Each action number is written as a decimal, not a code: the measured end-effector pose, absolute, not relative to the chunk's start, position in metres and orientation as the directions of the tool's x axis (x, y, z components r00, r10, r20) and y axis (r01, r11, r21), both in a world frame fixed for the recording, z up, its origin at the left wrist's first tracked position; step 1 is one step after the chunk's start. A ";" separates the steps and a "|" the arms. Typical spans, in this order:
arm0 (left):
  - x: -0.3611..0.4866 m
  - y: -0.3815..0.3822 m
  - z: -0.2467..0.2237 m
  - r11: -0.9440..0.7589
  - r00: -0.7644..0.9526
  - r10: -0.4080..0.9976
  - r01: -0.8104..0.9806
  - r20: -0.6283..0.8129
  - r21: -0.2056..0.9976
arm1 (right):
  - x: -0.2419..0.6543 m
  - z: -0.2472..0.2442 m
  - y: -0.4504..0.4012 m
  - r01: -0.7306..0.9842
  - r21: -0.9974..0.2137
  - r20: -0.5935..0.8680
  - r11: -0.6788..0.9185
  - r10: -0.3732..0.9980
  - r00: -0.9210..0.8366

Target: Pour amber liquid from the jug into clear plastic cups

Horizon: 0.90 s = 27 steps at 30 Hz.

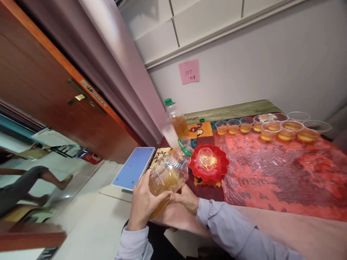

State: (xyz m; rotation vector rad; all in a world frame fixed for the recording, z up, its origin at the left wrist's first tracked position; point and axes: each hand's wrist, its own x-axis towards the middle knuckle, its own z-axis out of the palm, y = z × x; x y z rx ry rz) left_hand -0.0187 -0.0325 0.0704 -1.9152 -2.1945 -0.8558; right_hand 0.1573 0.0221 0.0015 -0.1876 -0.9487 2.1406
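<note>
A clear bottle of yellow liquid (pixel 168 177) is tilted to the right, held between both hands near the table's front left. My left hand (pixel 143 198) wraps its left side, and my right hand (pixel 187 198) grips its lower right side, the thumbs close together. The bottle's neck, ringed with green, leans over the left edge of a scalloped red plate (pixel 223 162). On that plate stands a small clear cup (pixel 206 156). Behind the bottle is a stack of clear cups (pixel 170 135).
A second bottle with a green cap (pixel 177 121) stands at the back left, a loose green cap (pixel 202 120) beside it. Several cups of yellow liquid (pixel 246 125) line the table's back right. A blue board (pixel 134 168) lies left. A person's legs (pixel 29 187) show far left.
</note>
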 end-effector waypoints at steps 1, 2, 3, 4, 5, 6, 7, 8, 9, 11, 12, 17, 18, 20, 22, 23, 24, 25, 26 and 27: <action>-0.018 -0.032 0.072 0.053 -0.196 0.883 0.944 0.426 0.326 | 0.158 0.001 0.021 -0.592 -0.679 0.155 -0.435 0.703 -0.694; -0.017 -0.032 0.073 0.058 -0.194 0.886 0.948 0.422 0.314 | 0.158 0.001 0.020 -0.590 -0.675 0.149 -0.443 0.702 -0.697; -0.017 -0.031 0.074 0.061 -0.192 0.887 0.950 0.420 0.305 | 0.158 0.000 0.020 -0.589 -0.672 0.144 -0.448 0.702 -0.698; -0.016 -0.031 0.075 0.062 -0.189 0.887 0.953 0.421 0.297 | 0.158 -0.001 0.019 -0.586 -0.671 0.137 -0.454 0.701 -0.700; -0.014 -0.030 0.076 0.061 -0.186 0.887 0.955 0.422 0.291 | 0.158 -0.003 0.019 -0.579 -0.670 0.126 -0.464 0.698 -0.704; -0.013 -0.029 0.077 0.058 -0.181 0.888 0.956 0.423 0.286 | 0.157 -0.005 0.018 -0.572 -0.667 0.110 -0.477 0.696 -0.709; -0.012 -0.028 0.079 0.054 -0.174 0.890 0.958 0.422 0.281 | 0.156 -0.007 0.018 -0.565 -0.660 0.090 -0.495 0.694 -0.714; -0.010 -0.027 0.080 0.051 -0.167 0.892 0.960 0.419 0.275 | 0.155 -0.010 0.018 -0.560 -0.649 0.072 -0.515 0.691 -0.719; -0.009 -0.026 0.081 0.049 -0.161 0.895 0.962 0.416 0.268 | 0.154 -0.013 0.017 -0.561 -0.634 0.058 -0.532 0.690 -0.721; -0.006 -0.024 0.083 0.047 -0.152 0.897 0.967 0.415 0.252 | 0.152 -0.018 0.016 -0.577 -0.602 0.051 -0.553 0.694 -0.718; -0.005 -0.023 0.084 0.047 -0.148 0.899 0.968 0.413 0.245 | 0.152 -0.020 0.016 -0.587 -0.587 0.051 -0.557 0.699 -0.714; -0.002 -0.018 0.087 0.064 -0.138 0.911 0.978 0.389 0.196 | 0.152 -0.020 0.014 -0.613 -0.560 0.062 -0.557 0.710 -0.701; -0.002 -0.018 0.087 0.070 -0.136 0.917 0.980 0.376 0.184 | 0.152 -0.020 0.015 -0.613 -0.560 0.065 -0.557 0.708 -0.703; -0.002 -0.017 0.090 0.074 -0.127 0.931 0.984 0.342 0.164 | 0.151 -0.020 0.015 -0.610 -0.556 0.063 -0.565 0.703 -0.709; -0.002 -0.015 0.092 0.071 -0.117 0.941 0.986 0.319 0.151 | 0.150 -0.020 0.016 -0.607 -0.551 0.055 -0.573 0.701 -0.711; -0.002 -0.014 0.093 0.067 -0.110 0.944 0.987 0.310 0.147 | 0.150 -0.021 0.016 -0.607 -0.549 0.051 -0.574 0.702 -0.710; -0.002 -0.014 0.094 0.062 -0.105 0.946 0.988 0.307 0.145 | 0.149 -0.021 0.016 -0.607 -0.548 0.049 -0.575 0.703 -0.710; -0.002 -0.013 0.094 0.059 -0.100 0.946 0.988 0.308 0.142 | 0.149 -0.021 0.016 -0.607 -0.548 0.048 -0.576 0.702 -0.710; -0.002 -0.012 0.095 0.054 -0.096 0.946 0.989 0.310 0.140 | 0.149 -0.022 0.016 -0.605 -0.547 0.048 -0.578 0.700 -0.712; -0.002 -0.011 0.095 0.048 -0.090 0.945 0.989 0.313 0.139 | 0.149 -0.021 0.016 -0.604 -0.545 0.049 -0.582 0.697 -0.715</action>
